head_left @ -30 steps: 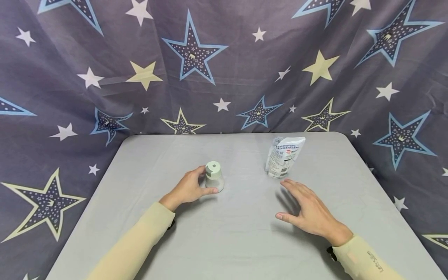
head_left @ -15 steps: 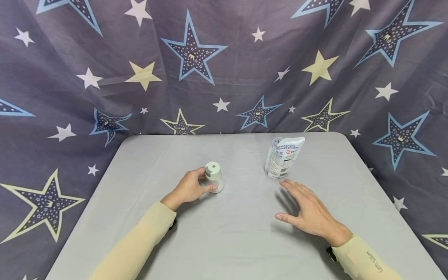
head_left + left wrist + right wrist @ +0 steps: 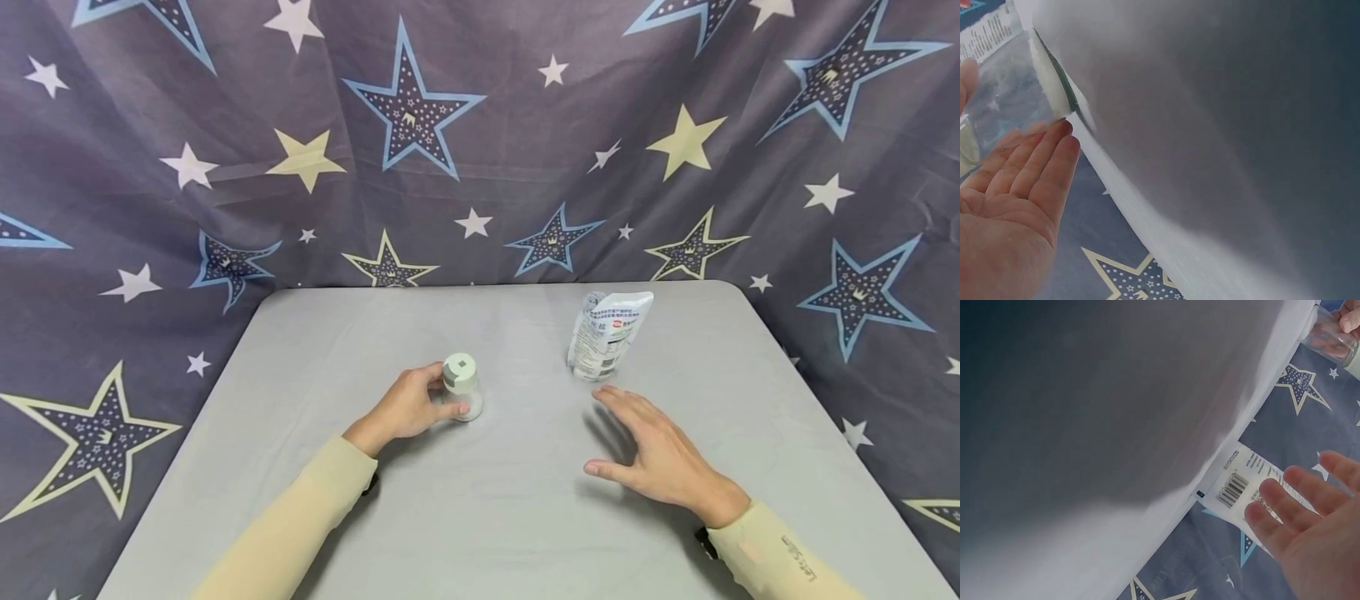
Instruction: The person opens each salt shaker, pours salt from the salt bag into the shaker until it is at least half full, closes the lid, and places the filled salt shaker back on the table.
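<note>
A clear jar (image 3: 472,402) with a pale green lid (image 3: 461,372) stands left of the table's middle. My left hand (image 3: 408,404) holds it by the side, thumb in front and fingers behind. In the left wrist view the left fingers (image 3: 1054,169) lie rather straight along the see-through jar (image 3: 1004,87), which has something white at its base. My right hand (image 3: 663,458) hovers over the table with fingers spread and nothing in it. Just beyond its fingertips stands a white printed pouch (image 3: 607,337); in the right wrist view the fingers partly cover the pouch (image 3: 1235,487).
A grey cloth covers the table (image 3: 510,517). Behind and at both sides hangs a dark curtain (image 3: 517,158) with stars, close to the table's far edge.
The jar has shifted slightly right and toward me with my left hand on it. My right hand has drifted a little to the left. The pouch stays in place.
</note>
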The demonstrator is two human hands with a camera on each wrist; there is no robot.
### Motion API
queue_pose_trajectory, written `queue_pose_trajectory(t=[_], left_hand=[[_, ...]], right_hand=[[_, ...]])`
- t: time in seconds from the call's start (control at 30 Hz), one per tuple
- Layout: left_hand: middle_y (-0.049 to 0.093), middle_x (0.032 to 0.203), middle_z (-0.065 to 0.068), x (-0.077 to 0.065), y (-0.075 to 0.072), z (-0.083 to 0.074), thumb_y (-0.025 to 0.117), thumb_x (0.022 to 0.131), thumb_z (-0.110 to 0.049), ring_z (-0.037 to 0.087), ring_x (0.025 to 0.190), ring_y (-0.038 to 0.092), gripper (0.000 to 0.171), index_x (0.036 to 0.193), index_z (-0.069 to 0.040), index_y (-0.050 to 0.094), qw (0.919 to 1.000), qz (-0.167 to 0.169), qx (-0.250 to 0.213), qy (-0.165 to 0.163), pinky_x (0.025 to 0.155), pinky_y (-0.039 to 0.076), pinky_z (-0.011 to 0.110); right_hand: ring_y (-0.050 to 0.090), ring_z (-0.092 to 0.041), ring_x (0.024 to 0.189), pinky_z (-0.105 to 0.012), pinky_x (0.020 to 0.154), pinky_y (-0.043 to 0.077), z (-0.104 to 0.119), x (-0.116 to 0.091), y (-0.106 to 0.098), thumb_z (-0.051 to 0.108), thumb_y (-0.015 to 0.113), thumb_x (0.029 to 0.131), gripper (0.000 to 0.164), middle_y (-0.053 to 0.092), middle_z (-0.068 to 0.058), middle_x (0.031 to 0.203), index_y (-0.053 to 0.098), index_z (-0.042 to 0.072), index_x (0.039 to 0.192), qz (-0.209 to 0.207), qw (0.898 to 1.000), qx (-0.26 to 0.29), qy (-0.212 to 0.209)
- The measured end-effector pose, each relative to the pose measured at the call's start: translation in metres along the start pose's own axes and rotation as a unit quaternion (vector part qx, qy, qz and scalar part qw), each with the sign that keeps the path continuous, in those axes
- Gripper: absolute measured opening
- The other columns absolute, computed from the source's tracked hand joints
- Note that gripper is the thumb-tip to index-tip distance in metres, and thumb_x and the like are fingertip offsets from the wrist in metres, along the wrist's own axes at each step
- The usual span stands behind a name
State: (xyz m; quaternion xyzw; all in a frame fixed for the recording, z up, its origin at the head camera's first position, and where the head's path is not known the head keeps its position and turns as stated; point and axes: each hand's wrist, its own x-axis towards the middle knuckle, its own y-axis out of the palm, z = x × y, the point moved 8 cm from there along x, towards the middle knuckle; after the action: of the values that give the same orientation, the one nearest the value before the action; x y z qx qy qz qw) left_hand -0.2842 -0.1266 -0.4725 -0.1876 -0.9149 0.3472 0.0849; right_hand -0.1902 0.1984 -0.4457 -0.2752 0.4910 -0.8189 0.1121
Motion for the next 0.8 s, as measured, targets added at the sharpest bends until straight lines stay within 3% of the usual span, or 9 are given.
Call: queue_pose_trajectory(t=[0.8], left_hand=[[0.07,0.127,0.008,-0.006,0.013,-0.014,0.091,0.079,-0.027,0.026,0.114,0.069,0.071,0.137,-0.003,0.06,0.9994,0.013,-0.028,0.017,0.101,0.053,0.039]], right_hand=[[0.049,-0.031,0.138,-0.056,0.11,0.041,0.016,0.008,0.008,0.07,0.078,0.078,0.099,0.051,-0.011,0.153,0.047,0.013,0.152,0.011,1.0,0.016,-0.017]])
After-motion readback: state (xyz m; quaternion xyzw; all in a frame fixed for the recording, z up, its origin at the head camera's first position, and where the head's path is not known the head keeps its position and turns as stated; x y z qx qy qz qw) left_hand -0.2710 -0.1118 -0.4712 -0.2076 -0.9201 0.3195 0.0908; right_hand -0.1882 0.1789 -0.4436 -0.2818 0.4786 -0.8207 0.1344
